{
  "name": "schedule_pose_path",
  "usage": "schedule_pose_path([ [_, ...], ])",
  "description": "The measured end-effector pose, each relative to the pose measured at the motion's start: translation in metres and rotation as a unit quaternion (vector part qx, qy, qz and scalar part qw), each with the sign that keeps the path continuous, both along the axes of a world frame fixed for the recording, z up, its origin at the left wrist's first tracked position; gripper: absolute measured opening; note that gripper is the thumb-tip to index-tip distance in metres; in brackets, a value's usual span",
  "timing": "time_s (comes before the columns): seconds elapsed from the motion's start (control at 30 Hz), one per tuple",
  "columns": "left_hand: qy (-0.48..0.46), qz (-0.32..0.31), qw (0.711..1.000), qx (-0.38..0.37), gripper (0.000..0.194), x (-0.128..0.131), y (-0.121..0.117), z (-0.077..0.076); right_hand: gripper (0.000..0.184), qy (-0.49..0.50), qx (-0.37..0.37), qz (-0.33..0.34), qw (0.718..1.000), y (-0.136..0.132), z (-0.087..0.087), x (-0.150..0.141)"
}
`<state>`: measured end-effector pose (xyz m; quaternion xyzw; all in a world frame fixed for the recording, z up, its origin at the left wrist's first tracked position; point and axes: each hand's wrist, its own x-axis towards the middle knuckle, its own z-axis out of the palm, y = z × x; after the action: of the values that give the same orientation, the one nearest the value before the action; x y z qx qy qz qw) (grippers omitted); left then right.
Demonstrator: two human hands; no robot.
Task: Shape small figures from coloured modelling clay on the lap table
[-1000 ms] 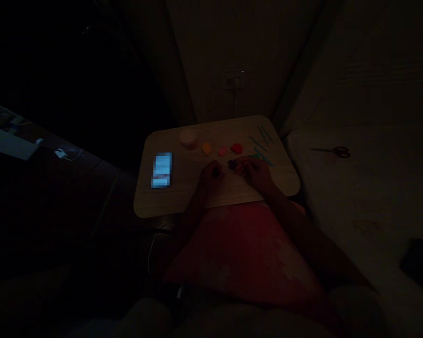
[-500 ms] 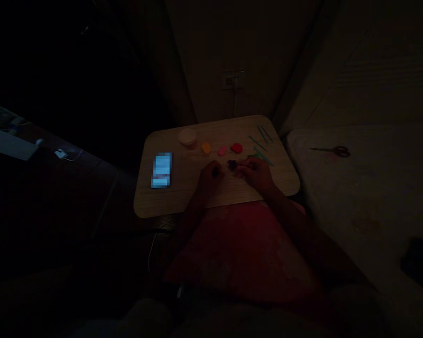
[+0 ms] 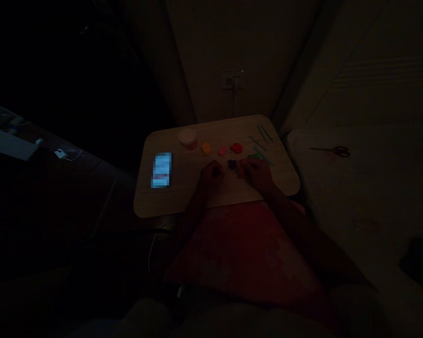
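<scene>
Taking the purple lump (image 3: 232,164) as the centre of a clock, with twelve pointing away from the person, the right hand (image 3: 257,172) sits near three to four o'clock and the left hand (image 3: 210,175) near eight to nine. Half a second ago the right fingertips were right up against the lump; now a narrow gap shows between them. The lump itself has stayed in place on the worktop (image 3: 176,199). For the work in hand, this probably means the piece is lying free, with neither hand pressing on it.

The right hand is bent, its thumb and fingertips brought close together; the gloom hides whether anything small is pinched there. The left hand is curled and has hardly shifted; I cannot tell whether its fingers meet or hold something.

Around the purple lump, a pink lump (image 3: 222,150) lies at eleven, a red lump (image 3: 236,148) just past twelve, a yellow lump (image 3: 206,148) at ten, and a green lump (image 3: 253,156) at two, just beyond the right hand. Thin bluish sticks (image 3: 258,143) also lie towards two. A tub (image 3: 188,139) stands at ten, past the yellow lump, and a lit phone (image 3: 161,170) lies at nine.
</scene>
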<state>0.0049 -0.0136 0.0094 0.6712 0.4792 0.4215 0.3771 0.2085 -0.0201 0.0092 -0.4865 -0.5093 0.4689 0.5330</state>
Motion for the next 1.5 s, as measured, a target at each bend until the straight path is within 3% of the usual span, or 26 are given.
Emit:
schedule_pose_path([
  [0.33,-0.009,0.001,1.0,0.004,0.016,0.001,0.001,-0.003,0.034,0.03,0.0,0.034,0.999,0.002,-0.006,0.0],
  [0.73,-0.007,-0.003,1.0,0.003,0.015,0.0,0.0,-0.001,0.026,0.043,-0.037,0.006,0.998,0.001,0.002,-0.003],
  [1.0,0.009,0.0,1.0,0.004,0.014,0.0,0.002,-0.006,0.043,0.042,-0.002,-0.017,0.999,-0.002,0.004,0.002],
  [1.23,-0.004,-0.005,1.0,0.001,0.014,0.0,0.001,-0.002,0.04,0.041,0.004,0.018,0.999,-0.001,0.005,0.003],
  [1.5,0.007,0.001,1.0,0.0,0.013,0.001,0.0,-0.001,0.034,0.027,-0.004,0.007,1.0,-0.001,0.004,0.002],
])
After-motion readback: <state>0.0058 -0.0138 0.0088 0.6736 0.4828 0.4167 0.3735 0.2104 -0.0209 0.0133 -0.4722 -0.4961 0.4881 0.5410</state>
